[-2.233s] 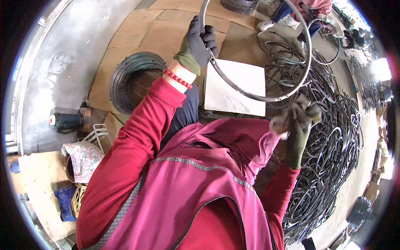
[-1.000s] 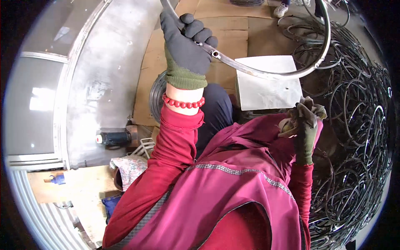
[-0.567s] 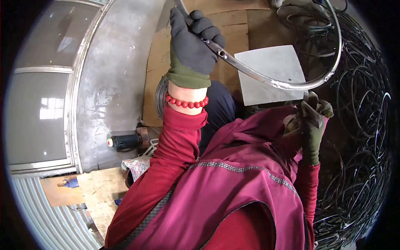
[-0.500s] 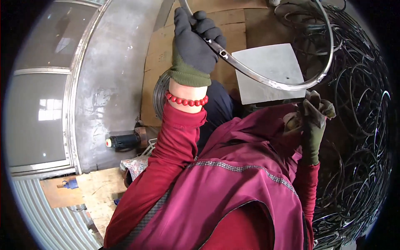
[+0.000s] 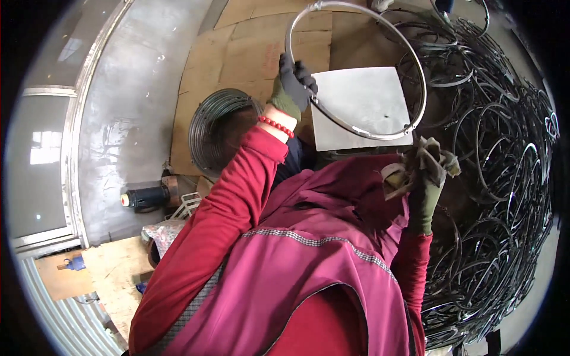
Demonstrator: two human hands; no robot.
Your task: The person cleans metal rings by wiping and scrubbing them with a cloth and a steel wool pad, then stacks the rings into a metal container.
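Left hand (image 5: 295, 83), gloved fingers closed, grips the metal ring (image 5: 356, 68) at upper centre of the frame; right hand (image 5: 428, 172) clutches a rag (image 5: 436, 159) just below it. Steady the ring firmly and wipe along the rim.

Single head-worn fisheye view, looking steeply down, close over the wearer's torso, floor curving at rim

Flattened cardboard sheets (image 5: 249, 53) cover the concrete floor (image 5: 124, 118), bearing a wire coil (image 5: 217, 127), a pale board (image 5: 362, 104) and piled dark rings (image 5: 504, 178).
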